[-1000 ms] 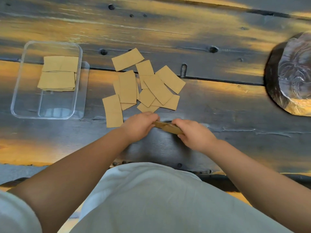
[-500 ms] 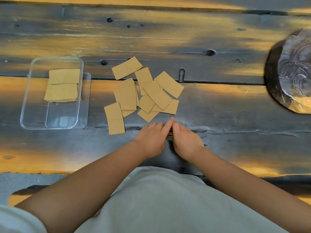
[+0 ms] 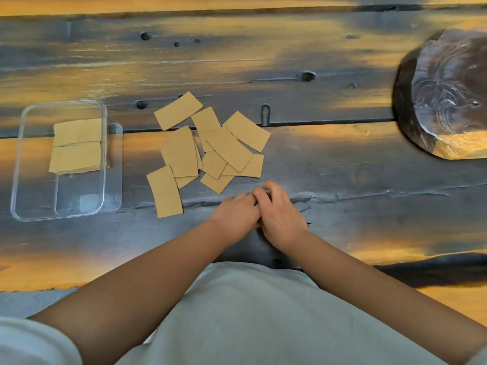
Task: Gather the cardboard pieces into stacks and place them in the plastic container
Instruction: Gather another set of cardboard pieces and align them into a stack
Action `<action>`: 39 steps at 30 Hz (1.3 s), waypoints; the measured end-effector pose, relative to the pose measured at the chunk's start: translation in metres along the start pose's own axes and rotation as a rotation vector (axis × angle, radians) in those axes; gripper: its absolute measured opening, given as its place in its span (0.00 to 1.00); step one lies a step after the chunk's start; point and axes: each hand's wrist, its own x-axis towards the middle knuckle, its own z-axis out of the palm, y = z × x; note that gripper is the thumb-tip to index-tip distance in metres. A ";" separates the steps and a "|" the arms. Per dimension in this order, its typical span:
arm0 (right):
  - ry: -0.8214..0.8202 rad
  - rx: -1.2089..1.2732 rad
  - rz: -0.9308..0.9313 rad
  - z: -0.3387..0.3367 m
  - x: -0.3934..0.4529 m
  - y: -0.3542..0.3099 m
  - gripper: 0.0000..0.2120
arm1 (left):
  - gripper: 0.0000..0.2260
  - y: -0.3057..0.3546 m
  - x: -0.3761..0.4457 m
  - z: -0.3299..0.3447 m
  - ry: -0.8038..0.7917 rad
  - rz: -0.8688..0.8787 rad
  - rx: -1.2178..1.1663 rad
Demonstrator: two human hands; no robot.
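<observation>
Several loose tan cardboard pieces (image 3: 210, 146) lie overlapping on the dark wooden table, just beyond my hands. One piece (image 3: 164, 192) sits apart at the pile's near left. The clear plastic container (image 3: 19, 164) stands at the left, with two cardboard stacks (image 3: 76, 146) in its far half. My left hand (image 3: 237, 214) and my right hand (image 3: 280, 214) are pressed together on the table with fingers curled. They close around a small cardboard stack, which is almost fully hidden between them.
A clear lid (image 3: 116, 164) juts out from under the container's right side. A dark round wooden slab (image 3: 448, 96) lies at the far right. The table's near edge runs just behind my wrists, above my light shirt.
My hands have come together from either end of the cardboard stack until they touch, covering it. The view has tilted, so everything sits lower in the frame.
</observation>
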 end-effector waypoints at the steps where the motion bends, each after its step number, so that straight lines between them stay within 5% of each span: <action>1: 0.005 0.000 -0.028 0.000 -0.001 0.001 0.32 | 0.19 -0.001 0.000 -0.001 -0.005 0.029 -0.054; 8: 0.031 0.001 -0.164 -0.011 -0.010 0.027 0.34 | 0.15 -0.007 0.002 0.000 0.007 0.038 -0.106; 13: -0.024 0.102 0.287 -0.010 -0.039 0.069 0.28 | 0.11 -0.006 0.002 -0.001 0.017 0.039 -0.012; 16: -0.136 0.197 0.383 -0.004 -0.049 0.075 0.29 | 0.12 -0.006 0.002 -0.008 -0.010 0.003 0.139; 24: -0.001 0.383 0.356 0.002 -0.021 0.035 0.34 | 0.14 -0.010 0.011 -0.021 -0.154 -0.028 0.116; 29: -0.170 0.120 0.136 0.002 -0.014 0.018 0.24 | 0.15 -0.008 0.002 -0.016 -0.126 0.035 0.125; 33: -0.215 0.081 0.146 -0.008 -0.007 0.022 0.14 | 0.16 -0.010 -0.003 -0.016 -0.063 -0.059 0.085; 39: -0.239 -0.062 0.110 -0.003 0.001 0.005 0.16 | 0.13 -0.003 -0.013 -0.007 -0.010 -0.162 0.053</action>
